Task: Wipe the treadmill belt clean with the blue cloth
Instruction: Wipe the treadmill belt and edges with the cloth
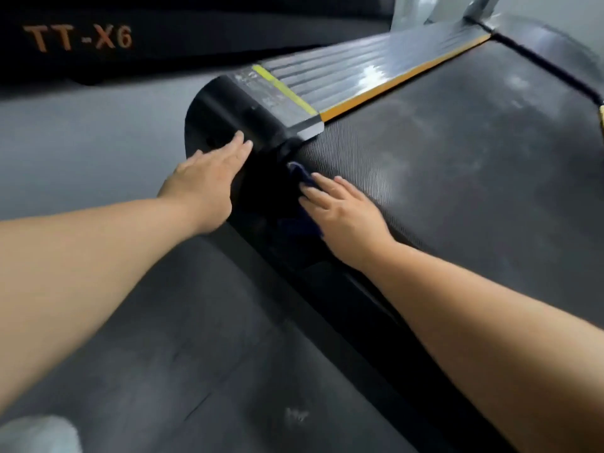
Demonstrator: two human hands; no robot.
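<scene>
The dark textured treadmill belt (pixel 457 152) runs from the centre to the right, with pale dusty smears on it. A dark blue cloth (pixel 302 173) lies at the belt's rear left corner, mostly hidden under my right hand (pixel 343 214), which presses it down with straight fingers. My left hand (pixel 209 178) rests flat with straight fingers on the black rounded rear end cap (pixel 228 106) of the treadmill, left of the cloth.
A grey ribbed side rail (pixel 359 70) with yellow and orange trim borders the belt's far side. A second black machine marked TT-X6 (pixel 78 37) stands at the upper left. Grey floor (pixel 81 142) spreads to the left, dark mat (pixel 212 371) below.
</scene>
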